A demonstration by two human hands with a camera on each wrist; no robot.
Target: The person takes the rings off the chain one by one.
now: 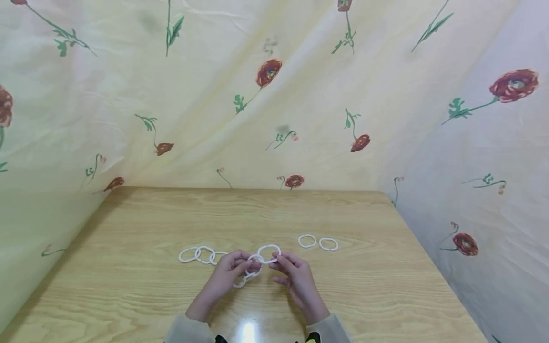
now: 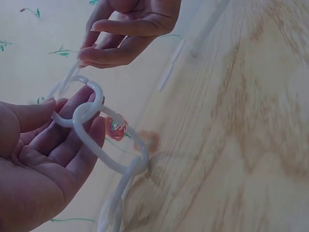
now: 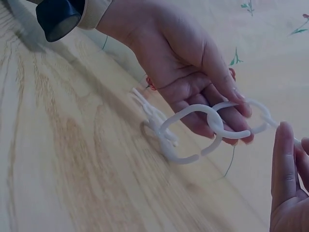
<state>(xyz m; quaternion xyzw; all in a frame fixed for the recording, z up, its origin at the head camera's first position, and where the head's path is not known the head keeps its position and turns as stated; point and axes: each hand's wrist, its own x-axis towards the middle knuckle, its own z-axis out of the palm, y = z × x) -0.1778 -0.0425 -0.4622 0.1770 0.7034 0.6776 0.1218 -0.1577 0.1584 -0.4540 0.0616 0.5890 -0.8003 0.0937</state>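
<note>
Near the middle of the table, my left hand (image 1: 229,274) pinches a white plastic chain link (image 3: 216,125) between thumb and fingers. More joined links (image 2: 89,142) hang from it below the hand. Thumb and fingertips of my right hand (image 1: 298,278) pinch the right end of another white oval link (image 1: 269,246), which overlaps the left hand's link; whether its gap is closed is unclear. Left of the hands lies a row of joined white links (image 1: 198,253) on the table. My left hand hides its right end, so I cannot tell whether it joins the held chain.
Two loose white links (image 1: 306,247) lie side by side on the wooden table (image 1: 364,295), beyond and right of my right hand. A flower-patterned cloth (image 1: 206,119) rises behind the table and along both sides.
</note>
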